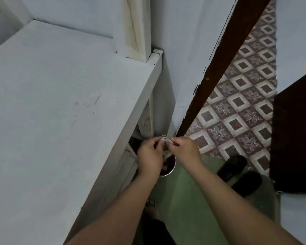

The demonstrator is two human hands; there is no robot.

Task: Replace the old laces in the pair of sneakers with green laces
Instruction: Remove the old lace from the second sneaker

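Note:
My left hand (149, 156) and my right hand (185, 150) meet low in the middle of the head view, beside a white counter. Between their fingertips they pinch a small bundle of pale, whitish lace (165, 139). A strand of it hangs down between the hands. Directly below them stands a round metal-rimmed bin (171, 167) with dark contents, partly hidden by my left hand. No sneakers and no green laces are in view.
A white counter (60, 103) fills the left side. A dark brown door edge (224, 55) slants down the middle, with patterned floor tiles (240, 106) beyond. A pair of black slippers (240, 174) lies on a green mat (189, 200) at right. My bare foot (151, 207) stands below the bin.

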